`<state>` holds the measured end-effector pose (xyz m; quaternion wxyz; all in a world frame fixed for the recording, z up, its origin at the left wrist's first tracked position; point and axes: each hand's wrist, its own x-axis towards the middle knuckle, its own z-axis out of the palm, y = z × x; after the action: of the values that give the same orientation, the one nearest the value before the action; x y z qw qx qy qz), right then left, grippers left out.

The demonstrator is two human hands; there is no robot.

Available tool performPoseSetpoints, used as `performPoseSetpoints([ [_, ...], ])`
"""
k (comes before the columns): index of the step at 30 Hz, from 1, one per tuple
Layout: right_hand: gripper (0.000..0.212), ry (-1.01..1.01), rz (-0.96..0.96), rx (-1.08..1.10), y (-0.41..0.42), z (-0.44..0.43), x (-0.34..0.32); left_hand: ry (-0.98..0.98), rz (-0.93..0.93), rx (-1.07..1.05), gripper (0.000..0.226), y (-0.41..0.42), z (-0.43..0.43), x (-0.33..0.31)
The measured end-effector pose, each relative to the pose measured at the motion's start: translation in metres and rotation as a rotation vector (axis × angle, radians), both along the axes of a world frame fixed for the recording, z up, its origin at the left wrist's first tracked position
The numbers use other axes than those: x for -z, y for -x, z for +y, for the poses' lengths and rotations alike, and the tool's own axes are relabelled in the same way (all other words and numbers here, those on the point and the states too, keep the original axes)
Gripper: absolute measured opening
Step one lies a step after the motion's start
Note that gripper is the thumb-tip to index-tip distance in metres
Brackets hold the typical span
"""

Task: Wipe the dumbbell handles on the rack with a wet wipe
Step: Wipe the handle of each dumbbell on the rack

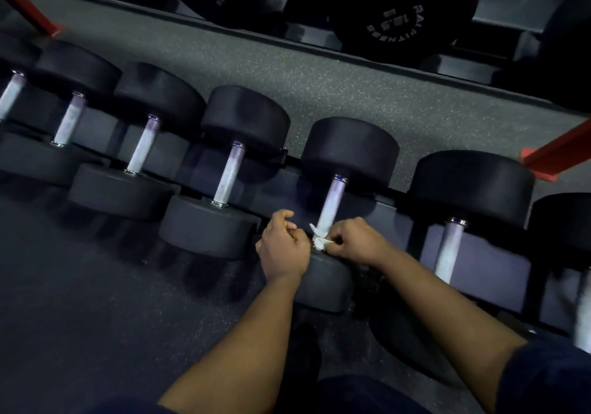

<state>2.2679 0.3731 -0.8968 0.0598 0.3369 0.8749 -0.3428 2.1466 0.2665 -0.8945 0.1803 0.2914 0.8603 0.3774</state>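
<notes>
The wet wipe (318,237) wraps the near end of the dumbbell handle (332,202). At its 3 o'clock the right hand (355,241) pinches it, likely to draw it snug round the bar. At 9 o'clock the left hand (283,244) is curled, but whether it holds anything cannot be told.

Speckled floor (319,93); red beam (556,154) rt side.

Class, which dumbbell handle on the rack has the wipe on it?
The handle between left hand and right hand: a white wipe sits at its near end; the others are bare.
</notes>
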Motion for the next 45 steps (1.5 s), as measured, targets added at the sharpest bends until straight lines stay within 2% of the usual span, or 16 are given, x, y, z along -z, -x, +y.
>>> performPoseSetpoints([
  [3, 0.033, -0.005, -0.182, 0.126, -0.001, -0.001, 0.002, -0.004, -0.003, 0.002, 0.037, 0.000, 0.000, 0.000],
  [6, 0.023, 0.053, -0.248, 0.175, 0.000, 0.001, 0.015, -0.015, -0.008, 0.003, 0.036, 0.001, 0.000, -0.001],
  [9, 0.018, 0.307, -0.134, 0.374, 0.009, 0.005, 0.038, -0.016, -0.017, 0.006, 0.040, 0.001, 0.000, 0.000],
  [10, 0.014, 0.453, -0.041, 0.469, 0.015, 0.004, 0.044, -0.007, -0.021, 0.005, 0.039, 0.001, 0.000, -0.001],
  [12, 0.022, 0.770, 0.150, 0.634, 0.028, 0.002, 0.043, 0.004, -0.024, 0.004, 0.035, 0.000, 0.001, -0.002],
  [14, 0.027, 1.019, 0.265, 0.703, 0.035, -0.001, 0.039, -0.003, -0.019, 0.002, 0.036, 0.001, 0.000, -0.003],
  [17, 0.031, 1.149, 0.324, 0.674, 0.032, -0.001, 0.036, -0.001, -0.030, 0.000, 0.040, 0.001, 0.000, -0.004],
  [20, 0.033, 1.030, 0.256, 0.675, 0.030, -0.001, 0.036, -0.002, -0.044, -0.001, 0.037, 0.001, 0.000, -0.003],
  [22, 0.018, 0.868, 0.193, 0.709, 0.033, -0.001, 0.036, 0.002, -0.046, 0.006, 0.033, 0.001, 0.001, -0.003],
  [24, 0.017, 0.766, 0.158, 0.735, 0.034, -0.002, 0.041, 0.010, -0.049, 0.011, 0.033, 0.001, 0.001, -0.003],
  [28, 0.036, 1.043, 0.308, 0.759, 0.029, -0.004, 0.037, 0.023, -0.047, 0.005, 0.030, 0.000, 0.001, -0.004],
  [32, 0.034, 0.789, 0.167, 0.646, 0.024, -0.003, 0.038, 0.037, -0.032, 0.000, 0.026, 0.000, 0.001, -0.004],
  [35, 0.031, 0.741, 0.113, 0.692, 0.016, -0.004, 0.035, 0.065, -0.033, 0.016, 0.022, 0.000, 0.002, -0.005],
  [39, 0.024, 0.747, 0.148, 0.808, 0.009, -0.007, 0.034, 0.124, -0.021, 0.050, 0.019, 0.001, 0.003, -0.004],
  [42, 0.031, 0.629, 0.189, 0.881, 0.011, -0.015, 0.036, 0.148, -0.010, 0.057, 0.018, 0.001, 0.003, -0.005],
  [45, 0.029, 0.461, 0.364, 1.019, 0.018, -0.019, 0.030, 0.165, -0.003, 0.065, 0.018, 0.001, 0.003, -0.006],
])
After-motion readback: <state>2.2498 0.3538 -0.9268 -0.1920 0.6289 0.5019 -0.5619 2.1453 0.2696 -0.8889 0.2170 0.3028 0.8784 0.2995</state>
